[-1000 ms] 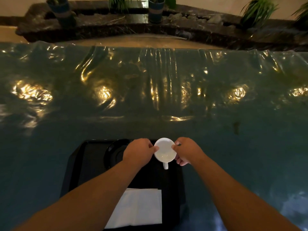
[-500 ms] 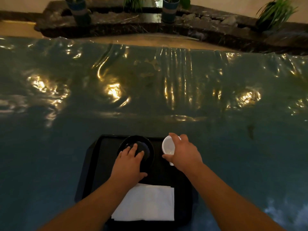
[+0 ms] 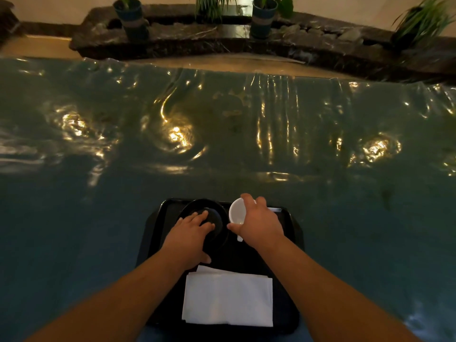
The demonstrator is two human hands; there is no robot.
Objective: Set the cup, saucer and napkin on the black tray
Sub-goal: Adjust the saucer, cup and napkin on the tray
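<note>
- Black tray (image 3: 292, 219) on table, at 6 o'clock of view
- Napkin (image 3: 228, 299) flat on tray's near half: done
- Dark saucer (image 3: 217, 218) at tray's 11 o'clock; left hand (image 3: 188, 234) spread flat on it, gripping nothing
- Right hand (image 3: 259, 224) grips white cup (image 3: 235, 212) by rim, just beside saucer at 3 o'clock
- Left, likely: cup onto saucer

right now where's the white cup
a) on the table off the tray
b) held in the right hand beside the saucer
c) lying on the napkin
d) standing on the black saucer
b: the right hand grips the white cup just right of the black saucer, where the left hand rests.
</note>
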